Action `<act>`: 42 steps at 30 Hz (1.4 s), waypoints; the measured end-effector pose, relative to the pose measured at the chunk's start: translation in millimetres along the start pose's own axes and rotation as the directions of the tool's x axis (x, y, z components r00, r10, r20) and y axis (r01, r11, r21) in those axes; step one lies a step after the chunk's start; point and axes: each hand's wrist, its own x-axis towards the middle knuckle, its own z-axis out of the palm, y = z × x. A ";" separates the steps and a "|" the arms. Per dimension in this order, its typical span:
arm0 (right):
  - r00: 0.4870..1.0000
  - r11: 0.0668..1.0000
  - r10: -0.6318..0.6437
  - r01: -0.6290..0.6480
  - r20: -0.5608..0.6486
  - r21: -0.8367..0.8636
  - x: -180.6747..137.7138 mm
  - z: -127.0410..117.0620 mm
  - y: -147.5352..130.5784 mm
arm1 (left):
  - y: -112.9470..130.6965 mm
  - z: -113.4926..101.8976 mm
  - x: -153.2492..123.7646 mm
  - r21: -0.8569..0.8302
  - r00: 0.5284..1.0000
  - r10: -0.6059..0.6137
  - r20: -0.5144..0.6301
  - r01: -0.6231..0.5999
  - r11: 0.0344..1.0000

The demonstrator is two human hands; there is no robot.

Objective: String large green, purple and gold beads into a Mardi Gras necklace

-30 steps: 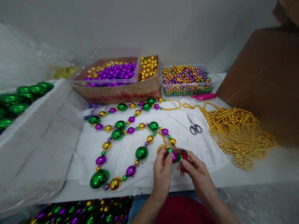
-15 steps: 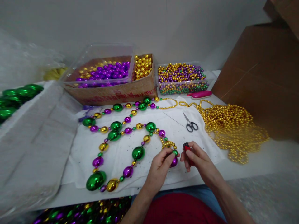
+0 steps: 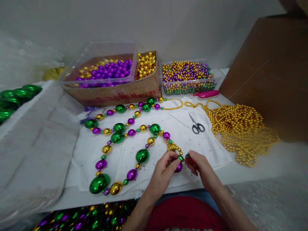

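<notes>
A long necklace of green, purple and gold beads (image 3: 120,130) lies looped on a white cloth (image 3: 125,154). My left hand (image 3: 165,171) pinches its end, by a small green bead and a purple bead (image 3: 178,166). Close to the right, my right hand (image 3: 201,166) is closed on a small red lighter (image 3: 190,159), whose top points at the bead end. The two hands almost touch.
Scissors (image 3: 197,125) lie on the cloth. A heap of gold bead strings (image 3: 240,128) lies at the right, a pink tool (image 3: 208,94) behind it. Boxes of loose beads (image 3: 113,72) (image 3: 187,78) stand at the back. Green balls (image 3: 14,96) sit at left, a brown carton (image 3: 271,70) at right.
My right hand drew back a little from the bead end and has come close to it again with the lighter. The left hand keeps its pinch on the necklace end.
</notes>
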 end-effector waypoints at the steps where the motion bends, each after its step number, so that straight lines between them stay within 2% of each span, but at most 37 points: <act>1: 1.000 1.000 -0.004 0.004 -0.003 0.018 -0.1 1.5 0.0 | 0.0 -1.0 -0.1 0.000 1.000 0.002 -0.006 -0.002 1.000; 7: 0.998 0.997 0.001 0.004 -0.069 0.077 2.5 5.6 4.7 | -1.6 -3.3 1.1 -0.006 1.000 0.023 -0.012 -0.023 1.000; 14: 0.998 0.995 -0.018 0.024 -0.065 0.093 4.4 7.6 7.4 | -3.8 -2.5 1.4 -0.017 1.000 0.022 -0.015 -0.022 1.000; 30: 0.991 0.993 -0.116 0.115 -0.059 -0.026 8.1 8.9 7.6 | -5.1 -3.4 1.3 -0.021 1.000 -0.010 -0.003 0.010 1.000; 38: 0.976 0.974 -0.210 0.204 -0.060 -0.096 10.5 10.6 8.0 | -6.2 -6.8 2.8 -0.025 1.000 -0.022 -0.019 0.022 0.999; 40: 0.958 0.943 -0.271 0.245 -0.093 -0.223 10.8 3.7 5.3 | -6.3 -7.1 2.9 -0.042 0.999 -0.031 -0.024 0.030 0.999; 42: 0.916 0.859 -0.367 0.267 -0.161 -0.437 14.6 -10.9 1.5 | -6.8 -7.8 2.8 -0.075 0.999 -0.036 -0.023 0.034 0.997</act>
